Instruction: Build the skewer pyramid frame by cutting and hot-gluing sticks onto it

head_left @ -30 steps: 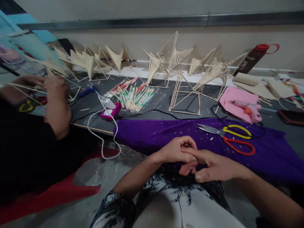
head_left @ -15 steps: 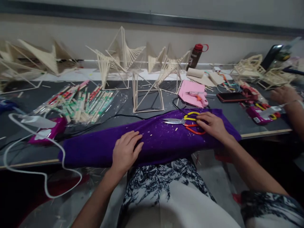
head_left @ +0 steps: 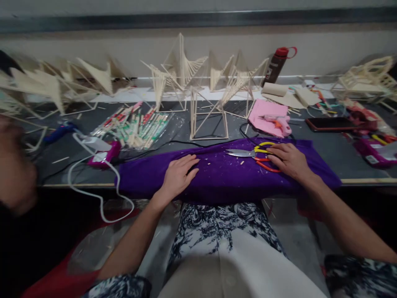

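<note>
A purple cloth (head_left: pixel 217 182) lies along the table's front edge, with small wood scraps on it. My left hand (head_left: pixel 178 176) rests palm down on the cloth, its fingers stretched out and holding nothing. On the cloth's right part lie scissors (head_left: pixel 242 153) with slightly parted blades pointing left and one yellow and one red handle. My right hand (head_left: pixel 290 161) has its fingers and thumb on these handles, covering their right ends. Just behind the scissors, a pink glue gun (head_left: pixel 276 120) rests on a pink sheet (head_left: pixel 263 109).
Stick frame models (head_left: pixel 209 126) stand along the wall. Bundled sticks in plastic (head_left: pixel 136 126) lie at left, near a magenta power block (head_left: pixel 105 155) with a white cable (head_left: pixel 70 178). A bottle (head_left: pixel 275 66) and a phone (head_left: pixel 330 124) are at right. Another person's blurred hand (head_left: pixel 15 165) is at left.
The view has turned left, so the table's contents sit further right. Another person's hand has come in at left; the one at right is out of view. My hands stay on the cloth and scissors.
</note>
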